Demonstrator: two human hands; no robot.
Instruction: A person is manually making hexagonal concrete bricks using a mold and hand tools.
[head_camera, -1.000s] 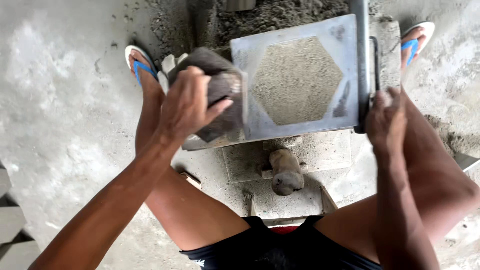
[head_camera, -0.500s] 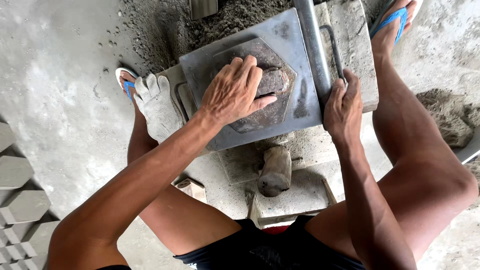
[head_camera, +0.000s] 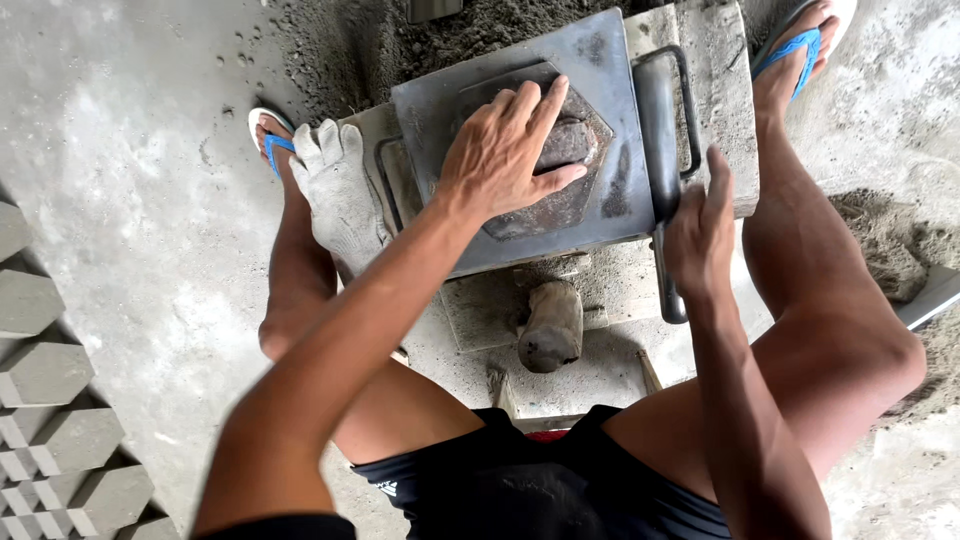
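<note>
The left hand (head_camera: 505, 150) lies flat with spread fingers on a dark hexagonal press block (head_camera: 560, 160) and grips nothing; the block sits inside the hexagonal opening of a grey metal mould plate (head_camera: 600, 70). The right hand (head_camera: 700, 235) is closed around a dark metal lever handle (head_camera: 662, 140), which runs along the right side of the plate. The plate rests on a concrete base (head_camera: 725, 90) that is dusted with grey powder. Just left of the plate, a dirty white work glove (head_camera: 340, 195) lies over the edge of the base. Below the plate, between the person's knees, a worn wooden mallet head (head_camera: 550, 325) lies on the base. The feet wear blue flip-flops (head_camera: 795, 45) on both sides. At the far left, grey hexagonal paving blocks (head_camera: 45, 375) stand in rows on the floor (head_camera: 130, 150).
</note>
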